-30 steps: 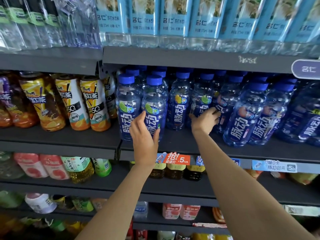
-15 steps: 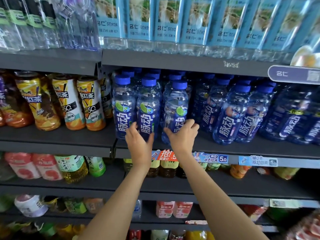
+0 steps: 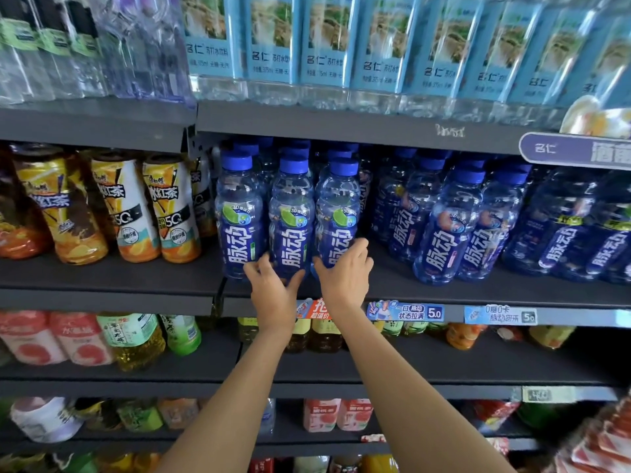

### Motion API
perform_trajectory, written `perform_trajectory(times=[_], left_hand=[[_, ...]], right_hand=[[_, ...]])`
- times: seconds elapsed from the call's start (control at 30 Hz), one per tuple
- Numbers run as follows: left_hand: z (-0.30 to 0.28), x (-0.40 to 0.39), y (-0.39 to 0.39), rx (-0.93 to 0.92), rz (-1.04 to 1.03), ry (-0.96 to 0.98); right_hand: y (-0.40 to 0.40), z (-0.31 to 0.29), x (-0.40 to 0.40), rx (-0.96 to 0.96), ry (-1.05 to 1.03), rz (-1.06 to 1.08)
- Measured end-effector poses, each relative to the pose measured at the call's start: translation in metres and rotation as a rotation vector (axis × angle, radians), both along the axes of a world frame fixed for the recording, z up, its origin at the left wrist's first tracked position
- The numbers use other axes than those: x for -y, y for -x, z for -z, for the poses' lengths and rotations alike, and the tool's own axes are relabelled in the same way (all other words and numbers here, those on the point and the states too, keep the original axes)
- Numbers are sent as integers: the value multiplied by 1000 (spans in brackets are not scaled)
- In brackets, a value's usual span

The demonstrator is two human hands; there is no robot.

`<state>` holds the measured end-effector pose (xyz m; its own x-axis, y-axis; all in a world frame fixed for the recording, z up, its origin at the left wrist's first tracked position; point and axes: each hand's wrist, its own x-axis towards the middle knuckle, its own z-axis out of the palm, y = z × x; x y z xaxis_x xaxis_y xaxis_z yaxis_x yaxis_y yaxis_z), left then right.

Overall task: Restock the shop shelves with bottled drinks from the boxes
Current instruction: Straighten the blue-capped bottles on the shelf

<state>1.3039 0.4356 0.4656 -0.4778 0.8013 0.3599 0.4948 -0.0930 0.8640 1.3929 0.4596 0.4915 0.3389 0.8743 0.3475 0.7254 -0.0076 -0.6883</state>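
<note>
Three clear bottles with blue caps and dark blue lime labels stand side by side at the front of the middle shelf (image 3: 444, 291). My left hand (image 3: 273, 291) holds the base of the middle bottle (image 3: 291, 220), thumb on its right side and fingers on its left. My right hand (image 3: 345, 278) grips the lower part of the right bottle (image 3: 337, 213), fingers wrapped round its right side. The leftmost bottle (image 3: 239, 223) stands free beside them. More of the same blue bottles (image 3: 450, 233) stand to the right, set further back.
Orange iced-tea bottles (image 3: 136, 213) fill the shelf section to the left. Light-blue labelled water bottles (image 3: 379, 46) line the shelf above. Price tags (image 3: 406, 311) hang on the shelf edge under my hands. Green, pink and amber drinks sit on lower shelves.
My right hand has drawn a bottle leftward and forward until it stands level with the two front ones. My left hand has slid down the middle bottle to its base.
</note>
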Motion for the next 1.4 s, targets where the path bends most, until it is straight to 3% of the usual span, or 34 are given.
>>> perform_trajectory(times=[0.1,0.17,0.23,0.3,0.4,0.5,0.67,0.87,1.4], left_hand=[[1,3,-1,22,6,-33],[2,9,-5,15,-25,-111],[-1,15,-16,-90,-17,-221],[-8,16,-32,-214,62,-273],[-18,11,-56,-203,135,-201],[-20,8,-66,-173,123,-100],[-14,3,-64,-248,76,-30],[-7,-3,-69,-223,33,-71],[3,-14,-69,-192,18,-47]], right_hand=[[-11,-6,2,-20,14,-100],[-30,-16,9,-44,-107,-142],[-58,-28,10,-42,-326,2],[-90,-39,8,-121,-408,250],[-133,-37,1,-295,-113,403],[-158,-23,-5,-338,141,273],[-160,-15,-1,-230,90,208],[-123,-12,-12,-116,126,-29],[-69,-12,-82,76,166,35]])
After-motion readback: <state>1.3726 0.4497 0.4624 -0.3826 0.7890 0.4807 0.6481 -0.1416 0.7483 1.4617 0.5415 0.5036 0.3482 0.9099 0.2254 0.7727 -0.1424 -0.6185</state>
